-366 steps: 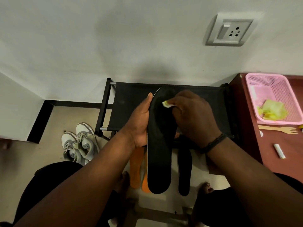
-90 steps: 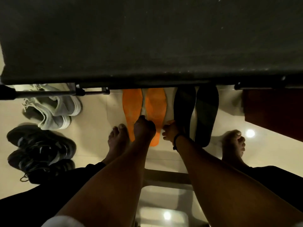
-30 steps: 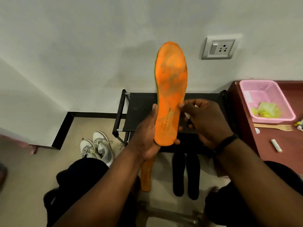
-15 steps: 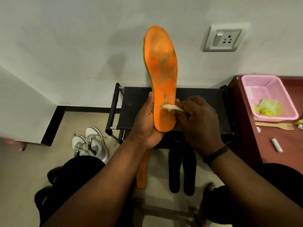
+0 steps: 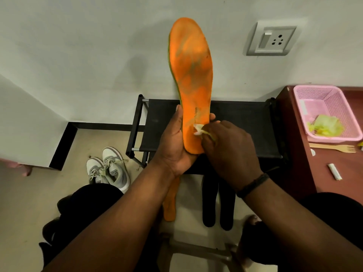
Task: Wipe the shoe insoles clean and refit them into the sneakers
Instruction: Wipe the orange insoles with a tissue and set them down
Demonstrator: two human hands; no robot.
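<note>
1 orange insole [image 5: 191, 75], heel end in left hand [image 5: 174, 146], upright.

Light was even and fairly dim, warm-toned, with no glare. The orange insole [image 5: 191, 79] cast a soft shadow on the wall [image 5: 78, 46] to its left. Wide-angle distortion bowed the shoe rack [image 5: 245, 122] and the wall's base toward the edges. Forearms near the bottom edge looked soft; the centre stayed sharp.
</note>
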